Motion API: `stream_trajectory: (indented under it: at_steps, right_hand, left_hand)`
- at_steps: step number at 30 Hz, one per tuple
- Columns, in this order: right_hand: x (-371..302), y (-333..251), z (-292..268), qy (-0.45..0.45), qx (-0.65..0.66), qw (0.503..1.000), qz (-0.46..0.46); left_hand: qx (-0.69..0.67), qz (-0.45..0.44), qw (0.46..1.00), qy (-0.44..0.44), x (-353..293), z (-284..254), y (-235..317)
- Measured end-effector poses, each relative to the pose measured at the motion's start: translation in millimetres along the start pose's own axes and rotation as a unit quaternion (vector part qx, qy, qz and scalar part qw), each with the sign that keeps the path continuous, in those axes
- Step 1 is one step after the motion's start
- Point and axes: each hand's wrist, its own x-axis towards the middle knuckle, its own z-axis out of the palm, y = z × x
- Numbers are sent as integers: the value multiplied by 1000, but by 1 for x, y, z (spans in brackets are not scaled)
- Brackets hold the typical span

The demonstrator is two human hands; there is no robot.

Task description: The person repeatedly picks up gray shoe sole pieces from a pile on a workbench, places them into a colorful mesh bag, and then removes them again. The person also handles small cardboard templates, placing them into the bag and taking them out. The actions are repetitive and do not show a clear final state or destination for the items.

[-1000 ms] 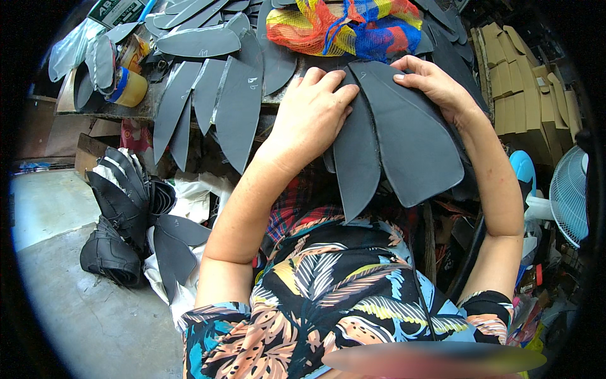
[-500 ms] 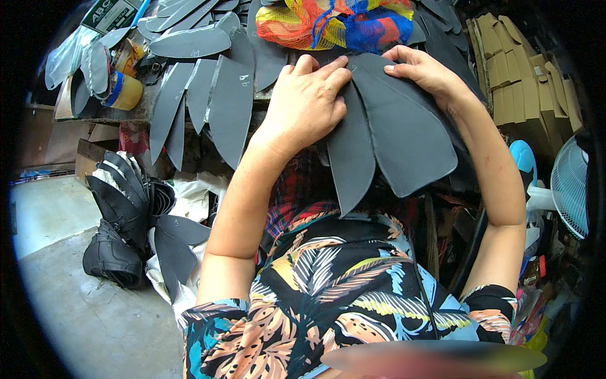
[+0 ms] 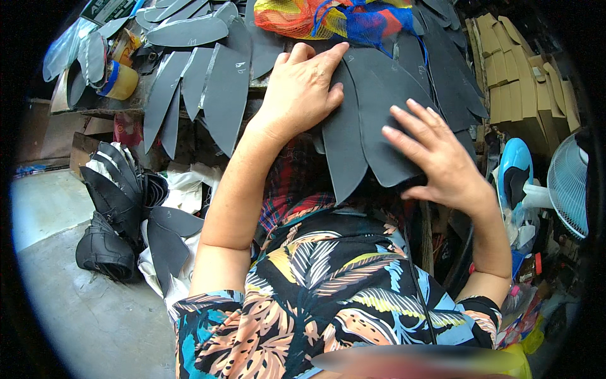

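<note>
The head camera, the left unit of a side-by-side fisheye pair, looks from above the wearer's shirt point(image 3: 328, 284) and faces steeply downward and forward. Viewing range is close: the hands point(image 3: 300, 88) occupy the upper half, with the table point(image 3: 142, 102) along the top. The wide field includes the floor point(image 3: 69, 316) at left and a fan point(image 3: 568, 186) at right.

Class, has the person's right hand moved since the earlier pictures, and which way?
Yes: the right hand has moved lower in the view, farther from the colourful mesh bag.
</note>
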Motion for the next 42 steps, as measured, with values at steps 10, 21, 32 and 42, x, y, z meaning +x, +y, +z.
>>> stream_trajectory:
  at_steps: [10, 21, 32, 42]
  right_hand:
    - [-9, 24, 26, 276, 346, 888, 123]
    - [-4, 10, 34, 251, 158, 953, 60]
    - [0, 12, 47, 253, 93, 962, 52]
    - [-1, 8, 45, 377, 151, 913, 13]
  left_hand:
    - [-3, -16, 999, -32, 2, -2, -1]
    - [48, 27, 998, -14, -1, 4, -5]
    - [51, 36, 997, 35, -10, 14, -5]
    - [-222, -250, 933, 130, -50, -23, 28]
